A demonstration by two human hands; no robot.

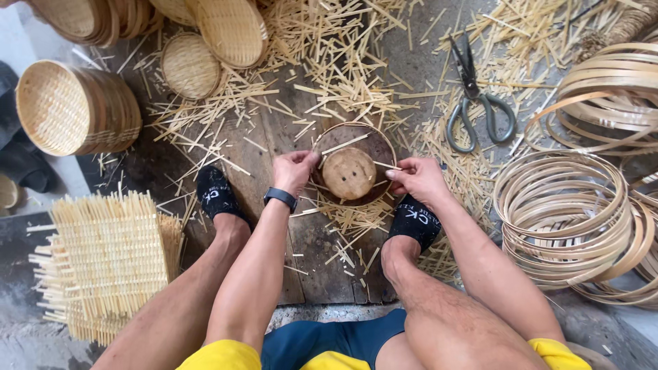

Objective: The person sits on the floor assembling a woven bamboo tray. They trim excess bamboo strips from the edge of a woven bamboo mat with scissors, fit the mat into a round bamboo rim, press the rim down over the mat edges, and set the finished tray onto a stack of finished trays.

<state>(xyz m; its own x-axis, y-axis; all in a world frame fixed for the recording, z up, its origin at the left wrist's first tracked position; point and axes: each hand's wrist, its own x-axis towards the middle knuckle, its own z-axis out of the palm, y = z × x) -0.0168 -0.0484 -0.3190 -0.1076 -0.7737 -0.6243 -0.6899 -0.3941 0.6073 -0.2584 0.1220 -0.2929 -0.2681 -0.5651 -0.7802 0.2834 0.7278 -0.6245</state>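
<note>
Fitting a bamboo hoop (381, 140) around a round wooden block (349, 173) on the plank floor (308, 240), between the feet. Left hand (295, 170) pinching the rim at 9 o'clock, fingers closed on it; right hand (416, 178) pinching at 3 o'clock. Next, judging by this: even pressure, rim seated flush. Splintery offcuts (343, 62) at 12 o'clock, scissors (476, 103) at 1, smooth coiled hoops (569, 219) at 3, woven mats (106, 260) at 8.

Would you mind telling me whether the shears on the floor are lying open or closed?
Closed, as far as shows: the shears lie flat among bamboo offcuts, blades together in one dark line, green handles nearly touching.
</note>
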